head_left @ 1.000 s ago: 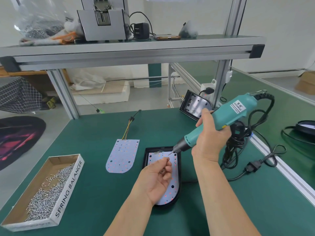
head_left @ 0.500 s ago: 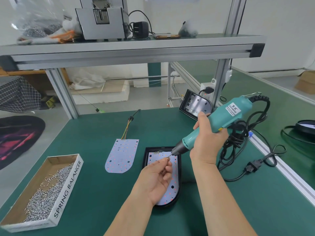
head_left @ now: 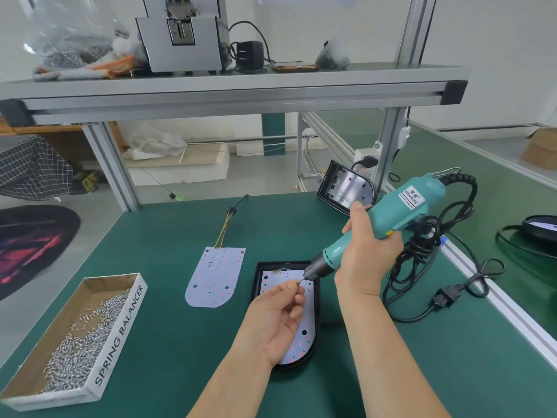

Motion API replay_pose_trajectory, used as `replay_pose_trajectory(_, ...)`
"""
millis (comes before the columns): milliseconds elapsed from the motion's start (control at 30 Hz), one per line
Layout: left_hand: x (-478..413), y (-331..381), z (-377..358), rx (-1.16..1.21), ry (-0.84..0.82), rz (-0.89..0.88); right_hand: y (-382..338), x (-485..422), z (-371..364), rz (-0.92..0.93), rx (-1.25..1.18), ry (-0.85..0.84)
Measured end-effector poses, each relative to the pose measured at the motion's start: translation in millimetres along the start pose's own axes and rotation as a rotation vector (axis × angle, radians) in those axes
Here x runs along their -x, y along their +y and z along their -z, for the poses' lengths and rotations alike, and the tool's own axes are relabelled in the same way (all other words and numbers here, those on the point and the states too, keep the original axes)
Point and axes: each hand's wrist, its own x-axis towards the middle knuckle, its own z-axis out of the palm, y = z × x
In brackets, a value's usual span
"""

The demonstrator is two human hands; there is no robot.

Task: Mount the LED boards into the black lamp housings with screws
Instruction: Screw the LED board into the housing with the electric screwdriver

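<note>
Now the left hand (head_left: 277,318) is pinching a screw (head_left: 297,282) over the far end of the housing (head_left: 258,282) holding the LED board (head_left: 307,345), the right hand (head_left: 366,260) gripping the screwdriver (head_left: 388,220) slanting down-left toward it.

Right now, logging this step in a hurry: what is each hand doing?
Left hand: pinches a screw.
Right hand: grips the teal electric screwdriver, bit at that screw.

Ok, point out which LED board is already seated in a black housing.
The board under the left hand: it lies inside the black housing. The other board, trailing coloured wires, lies bare on the mat to its left.
</note>
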Motion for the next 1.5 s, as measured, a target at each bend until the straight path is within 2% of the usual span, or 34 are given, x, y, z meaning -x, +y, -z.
replay_pose_trajectory(300, 3.3, -9.5, -3.2, -0.116, -0.004, -0.145, -1.6, -8.4, 2.2, 0.018, 0.028, 0.041)
replay_pose_trajectory(333, 4.9, -11.8, -5.6, -0.21, 0.021, -0.194, -3.8, -12.2, 2.8, 0.026, 0.028, 0.042)
replay_pose_trajectory(400, 6.7, -15.6, -8.7, -0.56, 0.124, -0.333, -8.3, -19.4, 3.6, 0.039, 0.024, 0.038)
replay_pose_trajectory(500, 5.8, -16.8, -9.7, -1.322, 0.372, -0.543, -10.7, -27.4, 4.3, 0.061, 0.03, 0.018)
replay_pose_trajectory(567, 4.5, -16.3, -9.6, -1.719, 0.436, -0.555, -8.4, -30.6, 4.9, 0.084, 0.065, -0.014)
replay_pose_trajectory(767, -5.9, -19.7, -16.2, -2.067, 0.342, -0.562, 10.9, -30.3, 7.8, 0.161, 0.218, -0.149)
replay_pose_trajectory(967, -8.0, -16.6, -18.0, -2.129, 0.273, -0.576, 28.6, -23.6, 14.3, 0.251, 0.336, -0.237)
replay_pose_trajectory(1500, -8.9, -15.7, -18.2, -2.141, 0.243, -0.551, 35.8, -23.5, 15.3, 0.213, 0.338, -0.276)
